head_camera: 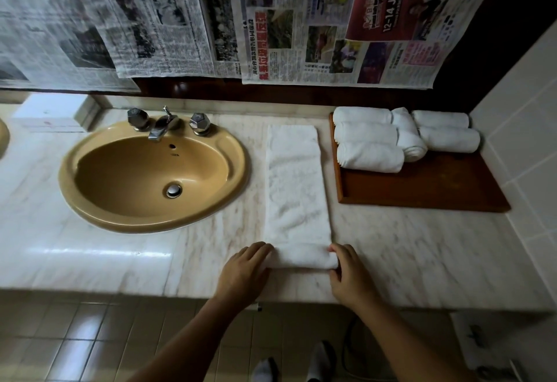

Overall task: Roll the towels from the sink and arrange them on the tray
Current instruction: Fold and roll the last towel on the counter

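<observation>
The towel (297, 182) lies flat on the countertop (120, 261) between the sink (67, 176) and the tray (422, 191). Its long axis runs from the near edge toward the far edge, and only its near end is wound into a short roll. The left hand (244, 267) curls over the roll's left end and the right hand (346, 276) pinches its right end, so the flat length lies straight ahead, equally near both hands. Rolling should proceed away from the person; the tray, with rolled towels (370, 155) at its far edge, is nearer the right hand.
</observation>
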